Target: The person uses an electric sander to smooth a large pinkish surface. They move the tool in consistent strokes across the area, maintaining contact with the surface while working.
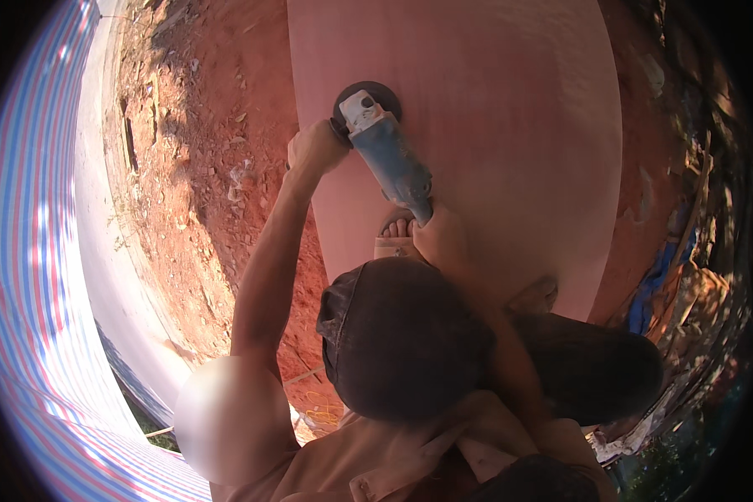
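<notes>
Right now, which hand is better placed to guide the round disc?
Probably the left hand: it grips close beside the disc. The right hand holds the power tool by its rear end.

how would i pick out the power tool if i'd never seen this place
Find the large pinkish panel in the upper middle. Near its left edge, the left hand grips the front and the right hand the rear of the power tool. It alone joins a blue body to a silvery head and round dark disc.
</notes>
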Available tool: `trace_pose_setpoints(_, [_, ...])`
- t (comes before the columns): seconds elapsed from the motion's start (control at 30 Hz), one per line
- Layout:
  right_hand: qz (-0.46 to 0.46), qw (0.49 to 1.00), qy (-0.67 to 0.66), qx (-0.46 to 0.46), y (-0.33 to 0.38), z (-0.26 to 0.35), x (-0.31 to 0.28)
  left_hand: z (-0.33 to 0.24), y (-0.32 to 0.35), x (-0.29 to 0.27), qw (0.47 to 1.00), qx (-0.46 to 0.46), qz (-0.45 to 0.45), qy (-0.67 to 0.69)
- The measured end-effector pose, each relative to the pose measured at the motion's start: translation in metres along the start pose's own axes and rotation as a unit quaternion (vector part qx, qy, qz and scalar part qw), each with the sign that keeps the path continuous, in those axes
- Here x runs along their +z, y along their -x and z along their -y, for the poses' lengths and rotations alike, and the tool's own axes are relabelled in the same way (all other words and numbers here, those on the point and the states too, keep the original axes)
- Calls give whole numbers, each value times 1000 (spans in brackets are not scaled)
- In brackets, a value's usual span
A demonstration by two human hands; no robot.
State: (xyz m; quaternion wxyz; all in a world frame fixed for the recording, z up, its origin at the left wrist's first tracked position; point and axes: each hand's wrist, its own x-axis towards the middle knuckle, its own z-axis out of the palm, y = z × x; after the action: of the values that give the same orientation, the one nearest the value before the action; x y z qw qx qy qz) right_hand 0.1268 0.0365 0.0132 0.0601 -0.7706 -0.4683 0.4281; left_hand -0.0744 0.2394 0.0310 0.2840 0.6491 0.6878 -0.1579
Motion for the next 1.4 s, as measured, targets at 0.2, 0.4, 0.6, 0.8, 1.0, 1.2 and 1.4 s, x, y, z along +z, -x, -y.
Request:
trace_pose_setpoints(0.2, [-165,986,19,-1,45,-55,12,-39,23,43,997,66,39,-20])
trace_pose_setpoints(0.4, [-199,977,-78,12,43,-138,-5,-159,4,61,969,239,42,-47])
trace_pose_setpoints(0.6, [-85,993,-18,83,27,-73,-20,-96,-12,36,986,151,52,-56])
trace_pose_setpoints(0.8, [36,999,-31,-6,16,-7,-4,13,31,11,999,-19,31,-9])
trace_pose_setpoints(1.0, [-127,990,-48,-33,69,-85,-5,-51,55,59,997,69,37,-8])
trace_pose_setpoints(1.2, [-206,975,-79,14,85,-153,-2,-144,43,74,975,205,70,-50])
trace_pose_setpoints(1.4, [-101,990,99,5,53,-93,-7,-70,35,47,996,74,33,-28])
